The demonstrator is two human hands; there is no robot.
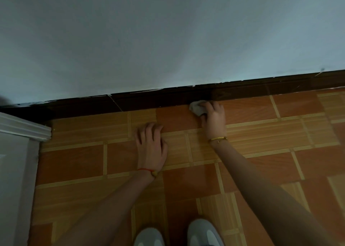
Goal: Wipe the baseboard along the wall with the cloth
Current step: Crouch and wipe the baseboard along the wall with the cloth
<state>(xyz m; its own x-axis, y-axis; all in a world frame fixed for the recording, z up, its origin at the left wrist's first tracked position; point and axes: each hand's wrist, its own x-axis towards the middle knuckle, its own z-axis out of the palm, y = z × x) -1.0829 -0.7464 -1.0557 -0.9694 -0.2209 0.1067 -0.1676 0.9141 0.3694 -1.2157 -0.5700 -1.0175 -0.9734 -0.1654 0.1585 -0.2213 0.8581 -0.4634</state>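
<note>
Head view shows the right hand (212, 115) gripping a pale cloth (197, 107) against the dark baseboard (168, 98) where wall meets tiled floor (261, 152), while the left hand (151, 145) rests on the floor, fingers loosely curled, holding nothing.

The floor (78, 160) is tiled in orange-brown wood-grain rectangles with pale striped bands between them. The left hand (152, 146) rests on it, fingers slightly bent, in the middle. Farther right, a crumpled pale cloth (197, 108) lies where the floor meets the dark baseboard (168, 96). Two grey shoes (204, 233) stand at the near edge.
</note>
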